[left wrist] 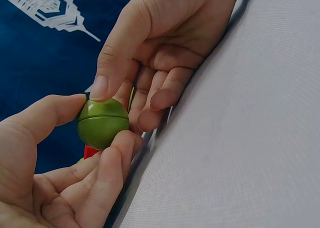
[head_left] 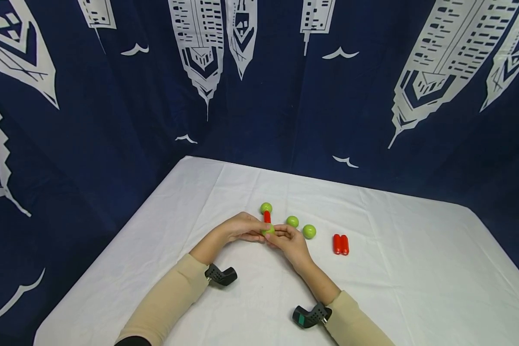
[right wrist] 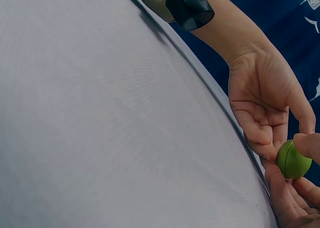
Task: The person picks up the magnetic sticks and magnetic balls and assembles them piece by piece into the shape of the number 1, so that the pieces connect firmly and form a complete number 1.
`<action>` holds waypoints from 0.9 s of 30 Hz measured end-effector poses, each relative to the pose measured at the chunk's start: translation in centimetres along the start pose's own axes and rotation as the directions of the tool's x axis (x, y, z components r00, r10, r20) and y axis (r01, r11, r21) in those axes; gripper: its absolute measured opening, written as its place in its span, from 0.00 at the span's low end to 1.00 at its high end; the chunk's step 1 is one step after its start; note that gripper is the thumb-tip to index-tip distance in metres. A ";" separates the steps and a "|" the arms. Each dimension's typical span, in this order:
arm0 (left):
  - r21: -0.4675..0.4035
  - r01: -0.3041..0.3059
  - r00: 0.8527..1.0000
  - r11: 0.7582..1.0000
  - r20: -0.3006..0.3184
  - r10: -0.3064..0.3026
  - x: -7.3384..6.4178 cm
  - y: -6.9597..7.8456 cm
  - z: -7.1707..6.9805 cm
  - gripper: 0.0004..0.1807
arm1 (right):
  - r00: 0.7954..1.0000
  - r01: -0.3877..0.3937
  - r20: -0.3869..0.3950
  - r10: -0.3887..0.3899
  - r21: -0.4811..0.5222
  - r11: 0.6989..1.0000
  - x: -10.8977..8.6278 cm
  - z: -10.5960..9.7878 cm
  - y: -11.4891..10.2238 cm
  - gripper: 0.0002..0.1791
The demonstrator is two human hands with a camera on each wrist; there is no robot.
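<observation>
A green ball (left wrist: 102, 125) with a seam line round it is held between both hands. My left hand (head_left: 246, 227) pinches it between thumb and fingertips. From the other side my right hand (head_left: 291, 244) pinches the same ball, its thumb (left wrist: 99, 88) on top in the left wrist view. Out from this ball runs a red rod (head_left: 266, 217), towards a second green ball (head_left: 265, 208) at its far end. The rod's near end is hidden by the held ball and fingers.
Two more green balls, a farther one (head_left: 292, 221) and a nearer one (head_left: 309, 231), lie just beyond the right hand. Two red rods (head_left: 340, 244) lie side by side farther right. A white cloth covers the table (head_left: 415, 269); a dark blue patterned curtain (head_left: 264, 125) hangs behind it.
</observation>
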State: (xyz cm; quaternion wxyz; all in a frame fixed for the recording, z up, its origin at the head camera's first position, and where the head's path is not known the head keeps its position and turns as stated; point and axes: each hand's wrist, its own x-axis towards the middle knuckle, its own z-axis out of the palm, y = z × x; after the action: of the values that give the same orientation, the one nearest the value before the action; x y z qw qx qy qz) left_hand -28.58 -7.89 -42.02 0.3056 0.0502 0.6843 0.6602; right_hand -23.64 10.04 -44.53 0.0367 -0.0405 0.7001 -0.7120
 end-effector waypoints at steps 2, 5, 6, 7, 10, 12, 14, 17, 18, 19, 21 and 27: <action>-0.010 -0.001 1.000 1.000 -0.015 0.000 0.0 0.0 0.0 0.14 | 1.000 -0.003 -0.001 0.003 0.004 1.000 0.0 0.0 0.0 0.17; -0.038 0.000 0.999 0.999 -0.045 -0.002 0.0 0.1 -0.1 0.17 | 1.000 -0.004 -0.003 0.004 0.006 1.000 0.0 0.0 0.0 0.18; -0.041 -0.005 0.998 0.999 -0.056 0.002 0.1 0.1 -0.1 0.18 | 1.000 -0.003 -0.004 0.003 0.007 1.000 -0.1 0.0 0.0 0.18; -0.044 -0.008 0.998 0.999 -0.067 0.005 0.1 0.1 -0.1 0.18 | 1.000 -0.001 -0.005 0.001 0.005 1.000 -0.1 0.0 0.0 0.18; -0.050 -0.014 0.995 0.999 -0.100 0.009 0.3 0.0 -0.2 0.20 | 1.000 0.003 -0.005 -0.003 0.001 1.000 -0.1 -0.1 0.1 0.17; -0.047 -0.024 0.993 0.999 -0.117 0.018 0.4 -0.1 -0.2 0.21 | 1.000 0.002 -0.004 -0.002 -0.001 1.000 0.0 -0.1 0.2 0.17; -0.062 -0.028 0.991 0.998 -0.133 0.019 0.5 -0.2 -0.2 0.21 | 1.000 0.000 -0.004 0.000 0.004 1.000 0.0 -0.1 0.3 0.17; -0.078 -0.035 0.988 0.996 -0.153 0.023 0.7 -0.3 -0.2 0.21 | 1.000 0.001 -0.004 -0.001 0.008 1.000 0.0 -0.1 0.3 0.17; -0.086 -0.034 0.987 0.996 -0.159 0.020 0.8 -0.3 -0.3 0.21 | 1.000 0.002 -0.004 -0.002 0.010 1.000 0.0 -0.1 0.3 0.17; -0.094 -0.031 0.987 0.995 -0.163 0.015 0.8 -0.4 -0.3 0.21 | 1.000 0.002 -0.003 -0.002 0.008 1.000 -0.1 -0.1 0.3 0.17; -0.091 -0.028 0.986 0.995 -0.169 0.012 0.9 -0.5 -0.3 0.20 | 1.000 0.006 -0.002 -0.006 0.004 1.000 -0.1 -0.1 0.2 0.16; -0.047 -0.048 0.984 0.998 -0.176 0.040 1.0 -0.8 -0.4 0.22 | 1.000 0.012 0.002 -0.012 -0.008 1.000 -0.1 -0.1 0.2 0.16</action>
State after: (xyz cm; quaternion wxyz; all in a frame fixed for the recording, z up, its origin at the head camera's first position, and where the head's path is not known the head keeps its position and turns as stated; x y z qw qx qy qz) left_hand -29.37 -7.88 -43.14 0.2310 -0.0005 0.6902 0.6857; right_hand -23.57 10.14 -44.73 0.0329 -0.0459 0.7025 -0.7095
